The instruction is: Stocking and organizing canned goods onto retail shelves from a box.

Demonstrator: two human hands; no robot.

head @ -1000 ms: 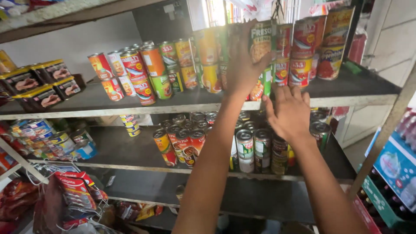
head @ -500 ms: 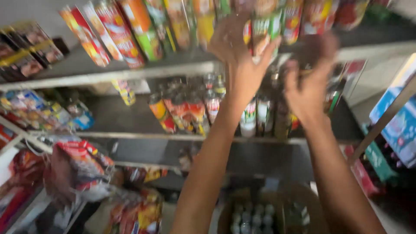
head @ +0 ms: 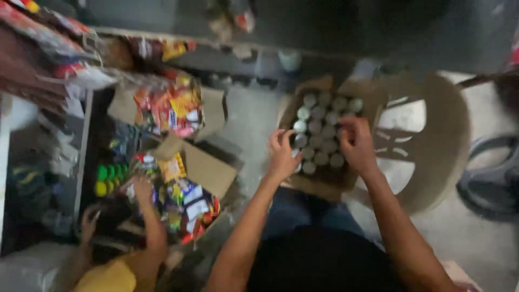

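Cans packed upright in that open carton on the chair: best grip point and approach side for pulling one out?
Take a can by its top rim, coming straight down from above. The cans stand upright and tightly packed in the cardboard carton, so only their round lids show and the sides are blocked by neighbours. Both the left hand and the right hand are already over the lids.

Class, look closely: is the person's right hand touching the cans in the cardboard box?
Touching: in the head view the right hand lies directly on the cans, fingers curled over their tops.
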